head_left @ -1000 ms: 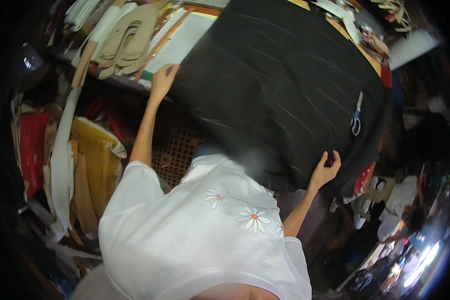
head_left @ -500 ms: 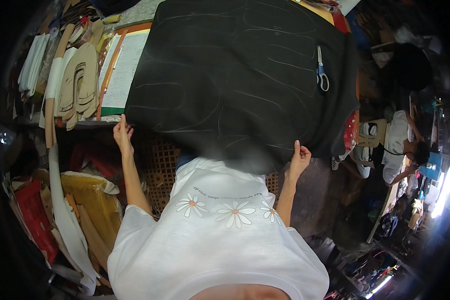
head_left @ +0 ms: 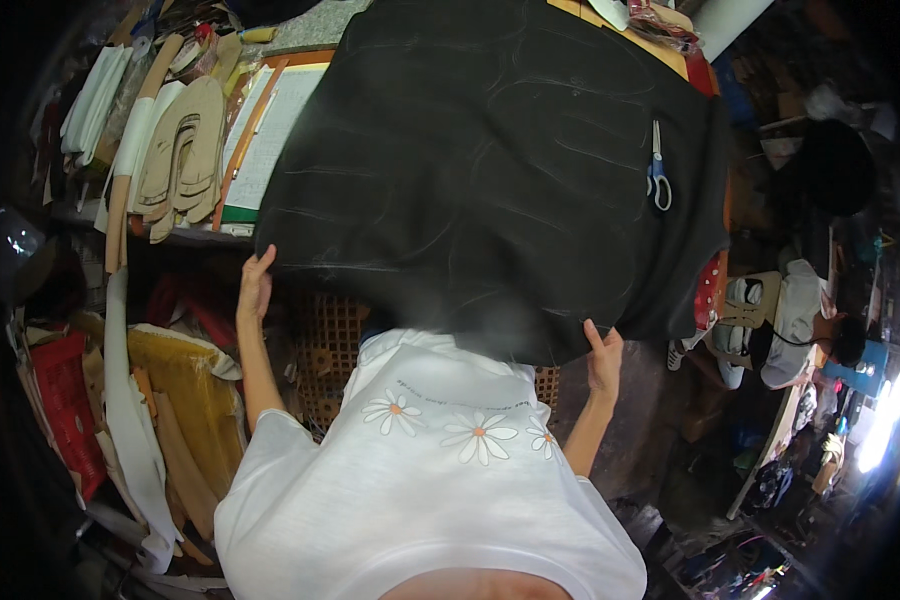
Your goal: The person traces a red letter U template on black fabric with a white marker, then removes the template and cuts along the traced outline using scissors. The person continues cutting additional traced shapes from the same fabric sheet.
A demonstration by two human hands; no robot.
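Head view: left hand, right hand pinching black sheet near edge, spreading it; next needing even, level pull.

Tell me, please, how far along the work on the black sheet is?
Chalk outlines already cover the black sheet, and it lies spread over the table. The left hand and right hand grip its near corners. The scissors lie unused on top, and no outline looks cut.

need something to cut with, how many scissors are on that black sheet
1: the scissors lie on the black sheet near its right edge, far from both hands gripping its near edge. Others may be hidden in the clutter.
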